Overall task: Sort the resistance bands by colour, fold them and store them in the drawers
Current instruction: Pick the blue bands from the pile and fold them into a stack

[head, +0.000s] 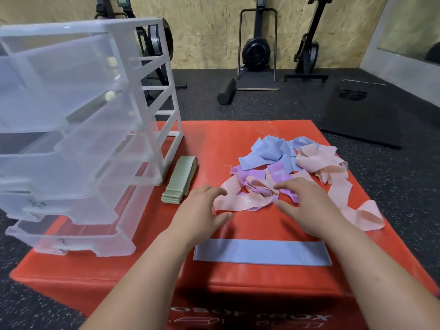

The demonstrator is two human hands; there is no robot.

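Now both hands, left (202, 210) and right (307, 206), hover with grip released over the tangled pink band (240, 198); a blue band (262, 253) lies flat nearer, green bands (179, 179) stacked beside the drawers (78, 139)

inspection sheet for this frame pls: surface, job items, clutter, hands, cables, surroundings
Surface: red soft plyo box on speckled gym floor.
Job's things: clear drawer unit, drawers pulled out; folded green bands beside it; flat blue band near front edge; tangled pile of blue, purple and pink bands.
Clutter: nothing seen.
Grippers: left hand and right hand open, over the pile's near edge.
Cables: nothing seen.
Surroundings: rowing machines, foam roller, black mat.
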